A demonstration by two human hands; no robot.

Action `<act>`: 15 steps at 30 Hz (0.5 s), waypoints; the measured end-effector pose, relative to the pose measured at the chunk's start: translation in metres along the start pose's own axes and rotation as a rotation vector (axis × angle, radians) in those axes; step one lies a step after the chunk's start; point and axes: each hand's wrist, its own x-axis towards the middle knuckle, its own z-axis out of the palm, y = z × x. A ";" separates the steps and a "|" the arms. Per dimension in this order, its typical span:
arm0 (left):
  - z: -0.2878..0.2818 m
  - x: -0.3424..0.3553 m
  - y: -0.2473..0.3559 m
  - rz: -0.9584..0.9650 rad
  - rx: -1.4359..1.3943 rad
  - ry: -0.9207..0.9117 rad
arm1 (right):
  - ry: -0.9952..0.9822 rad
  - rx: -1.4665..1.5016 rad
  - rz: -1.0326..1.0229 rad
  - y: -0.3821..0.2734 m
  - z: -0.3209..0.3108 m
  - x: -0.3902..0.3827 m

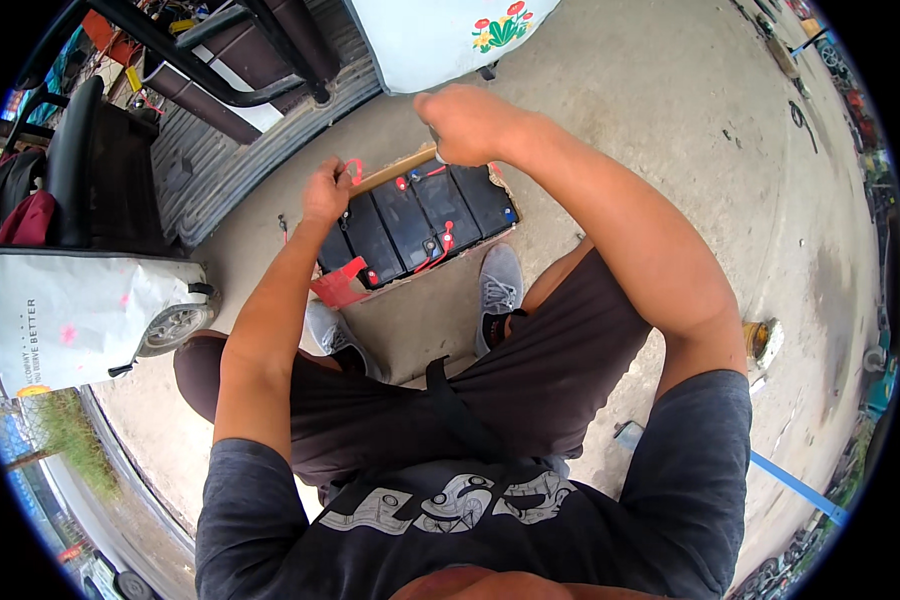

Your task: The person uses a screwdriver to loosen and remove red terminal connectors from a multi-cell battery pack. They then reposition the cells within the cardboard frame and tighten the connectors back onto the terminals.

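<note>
A cardboard box with worn edges stands on the ground in front of my shoes. Packed side by side in it are several black batteries with red and blue terminal caps and short wires. At the box's far left corner, my left hand is closed in a pinch at a looped red wire. My right hand is a fist above the box's far edge. A small greyish piece shows below its fingers, too little to name. Red tape or card covers the near left corner.
A three-wheeled vehicle with a ribbed metal footboard stands at the far left. A white cover with a flower print hangs beyond the box. A white panel and wheel are at left. A blue strap lies at right.
</note>
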 end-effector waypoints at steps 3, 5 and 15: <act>-0.001 0.003 -0.042 -0.049 -0.518 -0.044 | -0.032 0.016 0.013 -0.007 -0.003 0.005; -0.003 0.002 -0.041 -0.053 -0.589 -0.077 | -0.049 0.022 0.035 -0.005 -0.005 0.002; -0.008 -0.011 -0.026 -0.048 -0.610 -0.219 | -0.152 -0.053 0.109 -0.009 -0.010 0.007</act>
